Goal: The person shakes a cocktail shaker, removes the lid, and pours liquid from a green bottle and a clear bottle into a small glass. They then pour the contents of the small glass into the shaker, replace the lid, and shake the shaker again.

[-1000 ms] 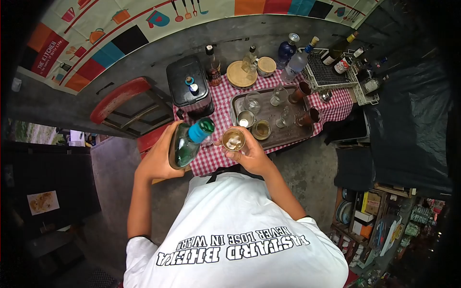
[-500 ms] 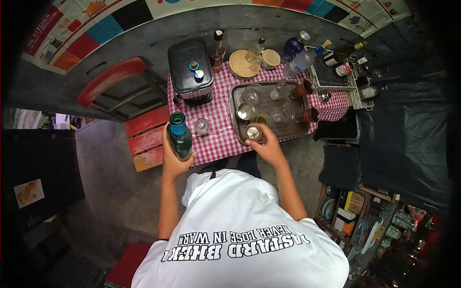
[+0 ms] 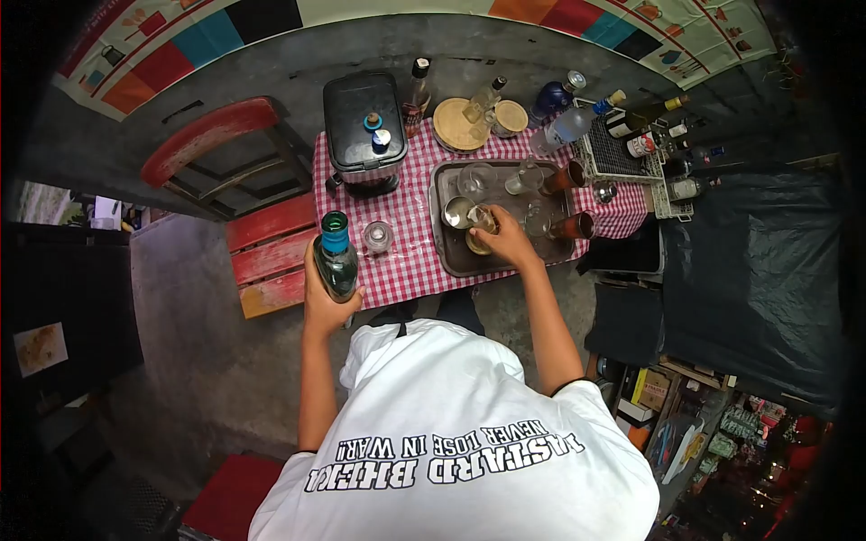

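Note:
My left hand is wrapped around a green glass bottle with a blue band at its neck, held upright by the table's front left edge. A small clear glass jar stands on the cloth just right of it. Over the brown tray, my right hand has its fingers closed on a clear drinking glass, partly hidden by them. Close to that glass is a metal cup. Another glass sits below my fingers, mostly covered.
Brown tumblers and clear glassware share the tray. Behind it are a lidded black bin, wooden-lidded jars and several bottles. A wire rack of bottles stands right; a red chair stands left.
My right hand has moved the drinking glass away from the tray's front edge, farther in beside the metal cup. My left hand holds the bottle in nearly the same place.

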`<action>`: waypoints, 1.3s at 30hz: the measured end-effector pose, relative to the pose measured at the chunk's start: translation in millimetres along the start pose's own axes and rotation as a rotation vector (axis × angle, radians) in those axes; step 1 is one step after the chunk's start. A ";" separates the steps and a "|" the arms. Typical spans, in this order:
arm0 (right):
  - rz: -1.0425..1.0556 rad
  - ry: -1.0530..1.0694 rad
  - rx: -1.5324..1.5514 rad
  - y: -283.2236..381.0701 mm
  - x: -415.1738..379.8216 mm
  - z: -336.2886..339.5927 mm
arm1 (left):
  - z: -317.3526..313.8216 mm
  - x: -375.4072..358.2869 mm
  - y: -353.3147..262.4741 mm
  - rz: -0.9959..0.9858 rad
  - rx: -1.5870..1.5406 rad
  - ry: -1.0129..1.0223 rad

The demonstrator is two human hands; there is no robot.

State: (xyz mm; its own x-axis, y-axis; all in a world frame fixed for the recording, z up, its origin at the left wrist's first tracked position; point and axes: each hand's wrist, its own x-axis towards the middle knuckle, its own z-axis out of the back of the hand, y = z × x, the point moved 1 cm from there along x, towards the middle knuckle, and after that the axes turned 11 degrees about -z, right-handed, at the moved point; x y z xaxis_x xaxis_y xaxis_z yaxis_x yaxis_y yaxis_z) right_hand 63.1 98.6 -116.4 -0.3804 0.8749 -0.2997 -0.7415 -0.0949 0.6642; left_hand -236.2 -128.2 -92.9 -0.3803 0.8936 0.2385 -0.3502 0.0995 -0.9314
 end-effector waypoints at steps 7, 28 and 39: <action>-0.042 0.064 -0.227 -7.6 21.3 5.8 | 6.5 4.2 -2.5 0.016 -0.018 0.025; -0.091 0.254 -0.521 13.1 49.2 13.5 | 1.2 5.6 -19.9 -0.028 -0.026 0.148; 0.145 0.164 0.124 2.1 18.1 40.5 | -43.6 -1.7 -59.9 0.005 0.113 0.156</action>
State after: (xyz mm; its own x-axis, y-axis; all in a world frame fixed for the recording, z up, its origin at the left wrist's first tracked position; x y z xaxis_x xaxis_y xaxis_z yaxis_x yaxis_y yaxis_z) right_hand 77.1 133.5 -92.7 -0.5701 0.7667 -0.2953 -0.6030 -0.1464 0.7842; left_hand -177.3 -116.6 -49.5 -0.2478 0.9520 0.1799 -0.4461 0.0528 -0.8934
